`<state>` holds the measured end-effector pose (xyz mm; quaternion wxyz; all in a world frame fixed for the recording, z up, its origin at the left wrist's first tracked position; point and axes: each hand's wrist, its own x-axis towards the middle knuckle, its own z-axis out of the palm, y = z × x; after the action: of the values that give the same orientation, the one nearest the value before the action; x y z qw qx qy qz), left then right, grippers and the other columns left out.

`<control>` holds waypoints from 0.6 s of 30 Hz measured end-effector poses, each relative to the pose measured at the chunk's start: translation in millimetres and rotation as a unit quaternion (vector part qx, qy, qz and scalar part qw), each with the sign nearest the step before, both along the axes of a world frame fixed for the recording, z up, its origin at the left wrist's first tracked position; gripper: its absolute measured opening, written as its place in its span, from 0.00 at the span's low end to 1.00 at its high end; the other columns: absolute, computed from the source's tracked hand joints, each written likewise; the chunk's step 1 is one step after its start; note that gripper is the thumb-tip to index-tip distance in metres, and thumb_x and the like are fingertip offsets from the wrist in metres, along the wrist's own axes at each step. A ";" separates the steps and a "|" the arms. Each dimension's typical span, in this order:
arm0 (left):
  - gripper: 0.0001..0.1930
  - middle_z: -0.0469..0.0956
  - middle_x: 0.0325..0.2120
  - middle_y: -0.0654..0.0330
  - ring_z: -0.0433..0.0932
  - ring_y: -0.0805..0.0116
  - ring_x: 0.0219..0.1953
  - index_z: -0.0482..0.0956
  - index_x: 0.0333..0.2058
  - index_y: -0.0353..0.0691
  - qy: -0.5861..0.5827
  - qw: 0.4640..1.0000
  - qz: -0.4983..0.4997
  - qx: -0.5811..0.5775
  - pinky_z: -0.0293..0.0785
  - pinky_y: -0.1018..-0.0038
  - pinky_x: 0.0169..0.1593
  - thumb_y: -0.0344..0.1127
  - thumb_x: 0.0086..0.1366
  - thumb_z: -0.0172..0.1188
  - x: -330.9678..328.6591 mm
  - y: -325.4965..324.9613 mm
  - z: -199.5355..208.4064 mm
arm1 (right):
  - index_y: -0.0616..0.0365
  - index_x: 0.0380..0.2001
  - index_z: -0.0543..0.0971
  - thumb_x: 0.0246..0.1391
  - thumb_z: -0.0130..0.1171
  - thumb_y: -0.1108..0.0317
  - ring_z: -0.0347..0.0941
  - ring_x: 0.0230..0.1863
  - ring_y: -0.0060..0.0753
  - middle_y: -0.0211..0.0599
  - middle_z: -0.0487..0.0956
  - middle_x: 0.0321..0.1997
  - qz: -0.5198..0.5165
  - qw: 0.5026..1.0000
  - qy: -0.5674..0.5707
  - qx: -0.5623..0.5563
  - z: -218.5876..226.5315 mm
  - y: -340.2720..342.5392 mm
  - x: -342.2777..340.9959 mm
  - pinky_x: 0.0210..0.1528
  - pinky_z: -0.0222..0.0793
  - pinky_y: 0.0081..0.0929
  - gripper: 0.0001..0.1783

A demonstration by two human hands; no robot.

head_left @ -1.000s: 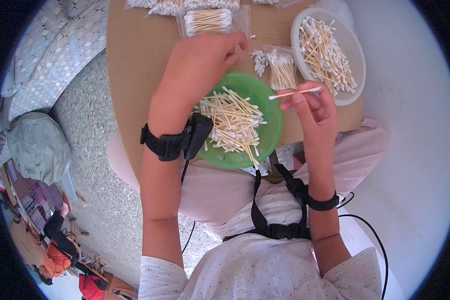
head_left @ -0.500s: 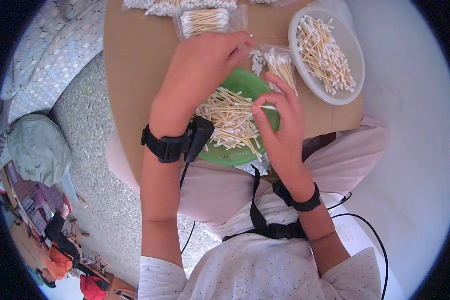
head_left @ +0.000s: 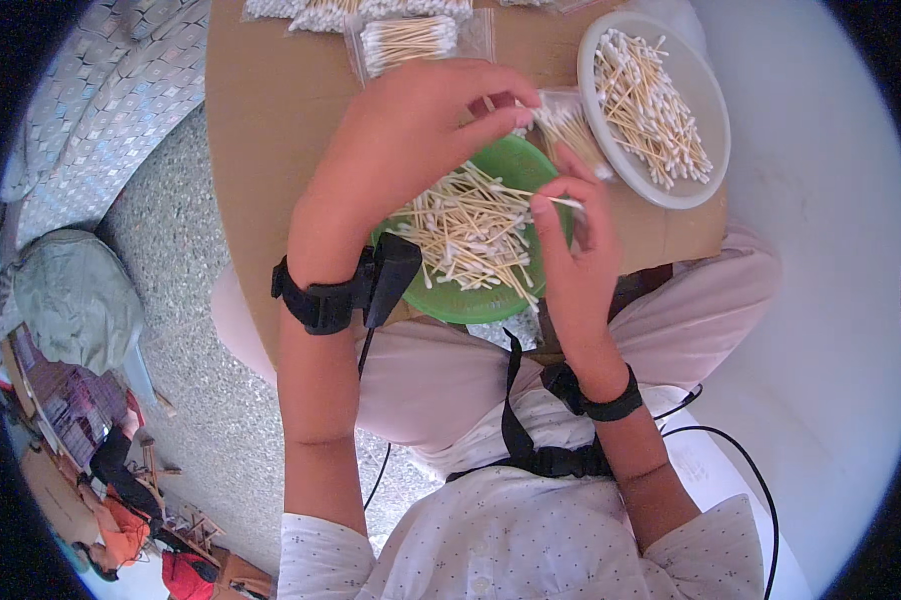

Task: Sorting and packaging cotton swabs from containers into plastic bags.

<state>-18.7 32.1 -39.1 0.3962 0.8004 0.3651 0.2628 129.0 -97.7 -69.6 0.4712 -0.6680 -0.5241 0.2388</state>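
Note:
Between the thumb and forefinger of my right hand [head_left: 583, 255] is a cotton swab [head_left: 561, 201], over the right side of a green bowl [head_left: 451, 308]. A loose pile of cotton swabs [head_left: 471, 235] lies in that bowl. My left hand [head_left: 421, 125] reaches across the bowl's far rim, its fingertips pinched together at the left edge of a small clear bag of swabs [head_left: 579, 140]. Whatever those fingers hold is hidden behind them. The small bag is slightly blurred and lies between the two bowls.
A white bowl [head_left: 723, 130] heaped with swabs stands at the far right of the brown table [head_left: 261, 130]. Filled clear bags [head_left: 411, 42] lie along the far side. A white wall [head_left: 821, 250] rises on the right. Another person [head_left: 121, 530] sits at the lower left.
My left hand has moved right, to the small bag's edge. My right hand has shifted slightly right with its swab. The green bowl and the small bag have also shifted a little right.

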 end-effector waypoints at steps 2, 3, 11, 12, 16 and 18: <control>0.12 0.81 0.32 0.56 0.80 0.62 0.34 0.81 0.41 0.38 0.002 0.999 -0.035 0.017 0.74 0.71 0.42 0.37 0.61 0.61 0.2 -1.8 4.2 | 0.57 0.36 0.76 0.53 0.61 0.72 0.76 0.47 0.42 0.40 0.79 0.41 -0.003 0.997 -0.071 0.026 12.4 -4.6 4.4 0.53 0.67 0.34 0.07; 0.11 0.81 0.31 0.56 0.80 0.62 0.34 0.81 0.38 0.37 0.018 0.998 -0.060 -0.002 0.74 0.71 0.42 0.37 0.61 0.62 0.9 -2.0 7.8 | 0.58 0.36 0.77 0.52 0.62 0.72 0.76 0.45 0.41 0.40 0.79 0.41 -0.007 0.988 -0.143 0.054 19.1 -6.9 6.3 0.53 0.67 0.33 0.07; 0.09 0.81 0.28 0.57 0.79 0.63 0.31 0.82 0.32 0.36 -0.005 0.983 -0.169 -0.075 0.73 0.72 0.40 0.37 0.59 0.63 2.8 -9.7 18.1 | 0.61 0.37 0.77 0.57 0.59 0.74 0.74 0.42 0.22 0.32 0.79 0.39 -0.032 0.970 0.240 -0.034 35.0 -4.9 10.8 0.49 0.69 0.22 0.05; 0.09 0.81 0.28 0.56 0.79 0.63 0.31 0.82 0.32 0.36 -0.017 0.985 -0.150 -0.081 0.73 0.72 0.40 0.37 0.59 0.64 2.6 -9.4 20.8 | 0.61 0.38 0.77 0.59 0.58 0.74 0.74 0.42 0.20 0.31 0.79 0.39 -0.034 0.963 0.265 -0.032 35.4 -4.0 12.4 0.47 0.69 0.20 0.05; 0.09 0.81 0.28 0.57 0.78 0.63 0.32 0.82 0.32 0.35 -0.037 0.993 -0.104 -0.049 0.72 0.72 0.41 0.36 0.59 0.63 1.0 -8.1 21.1 | 0.62 0.40 0.78 0.59 0.58 0.73 0.75 0.40 0.20 0.32 0.80 0.39 -0.068 0.966 0.247 -0.045 36.4 -2.8 21.3 0.46 0.70 0.20 0.06; 0.09 0.81 0.29 0.57 0.78 0.63 0.33 0.82 0.32 0.35 -0.032 0.993 -0.112 -0.031 0.72 0.71 0.41 0.36 0.59 0.63 0.6 -7.2 21.6 | 0.63 0.40 0.78 0.60 0.57 0.73 0.76 0.42 0.23 0.34 0.81 0.40 -0.056 0.971 0.231 -0.036 35.8 -2.4 24.1 0.47 0.70 0.21 0.07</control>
<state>-18.1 24.8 -17.6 0.4593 0.8148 0.2678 0.2310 153.1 -100.1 -33.8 0.5680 -0.6397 -0.3540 0.3780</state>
